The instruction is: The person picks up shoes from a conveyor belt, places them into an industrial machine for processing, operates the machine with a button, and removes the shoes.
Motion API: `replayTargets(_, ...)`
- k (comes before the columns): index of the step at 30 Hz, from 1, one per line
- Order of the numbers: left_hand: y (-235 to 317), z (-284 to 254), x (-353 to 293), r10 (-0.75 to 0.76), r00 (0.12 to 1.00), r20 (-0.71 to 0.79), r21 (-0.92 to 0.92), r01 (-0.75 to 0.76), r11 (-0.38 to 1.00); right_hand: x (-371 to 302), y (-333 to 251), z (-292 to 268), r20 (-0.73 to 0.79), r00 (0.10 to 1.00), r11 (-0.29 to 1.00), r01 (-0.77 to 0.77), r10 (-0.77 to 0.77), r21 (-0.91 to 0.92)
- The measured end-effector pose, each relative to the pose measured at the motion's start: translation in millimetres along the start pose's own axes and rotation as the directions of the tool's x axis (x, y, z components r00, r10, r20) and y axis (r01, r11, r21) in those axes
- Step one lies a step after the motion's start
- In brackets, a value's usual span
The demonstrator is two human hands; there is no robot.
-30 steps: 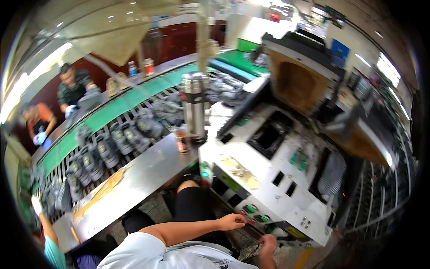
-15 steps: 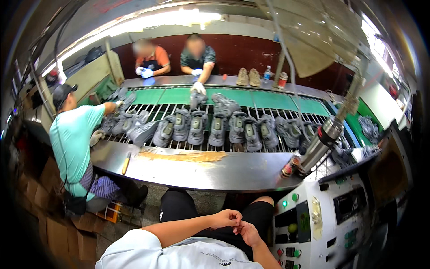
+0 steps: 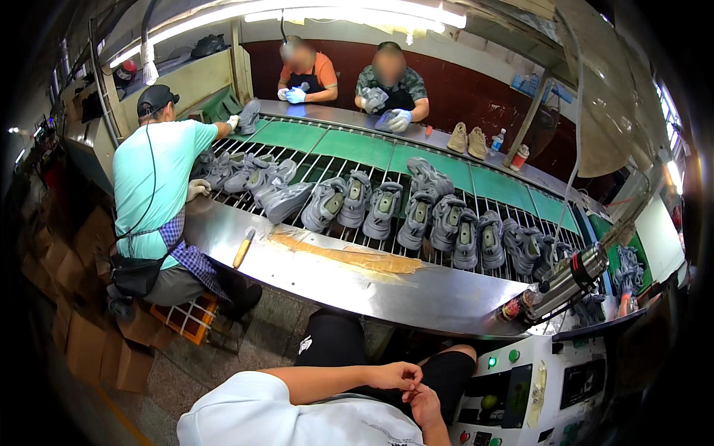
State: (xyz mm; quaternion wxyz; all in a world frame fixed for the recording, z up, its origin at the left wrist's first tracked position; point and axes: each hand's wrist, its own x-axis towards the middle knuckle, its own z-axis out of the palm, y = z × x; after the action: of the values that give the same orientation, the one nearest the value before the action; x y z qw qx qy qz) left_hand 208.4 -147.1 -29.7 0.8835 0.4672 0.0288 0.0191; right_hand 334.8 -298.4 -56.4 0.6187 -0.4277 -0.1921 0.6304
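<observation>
Over the lap, the left hand [image 3: 398, 376] and right hand [image 3: 425, 405] are meeting at the fingertips, fingers bending inward and the spread looking narrow. Whether they are closing on something small or only touching each other, I cannot tell. For fine fingertip work like this, keeping the wrists loose and letting the thighs steady the forearms would probably be serving best; holding the tips in plain sight would likely be helping too.

Beneath them, black shorts [image 3: 331, 338] of soft, matte cloth are covering the thighs. Just to the right, the white machine [image 3: 549, 405], hard and boxy with round buttons, is standing nearest the right hand.

Beyond the knees, the worktop [image 3: 454, 299] is shining, smooth sheet metal. On it a peeling brown sheet [image 3: 349, 257] is lying flat, a yellow-handled tool [image 3: 242, 253] is resting to its left, and a cylindrical steel flask [image 3: 573, 281] is leaning in view at the right end.

Farther off, grey shoes [image 3: 383, 212] with ridged soles and rounded toes are sitting on thin metal bars, and a flat green belt [image 3: 357, 151] is running behind.
</observation>
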Motion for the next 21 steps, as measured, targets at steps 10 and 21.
replayTargets(10, 20.9, -34.0, -17.9, 0.063, 0.996, -0.067, 0.203, -0.048, 0.978, 8.7, -10.2, 42.2, -0.176, 0.981, 0.994, 0.073, -0.087, -0.084)
replayTargets(21, 172.0, -388.0, -205.2, 0.549, -0.47, -0.691, 0.711, -0.301, 0.636, -27.4, 2.5, -77.8, -0.735, 0.596, 0.921, -0.376, 0.324, 0.101)
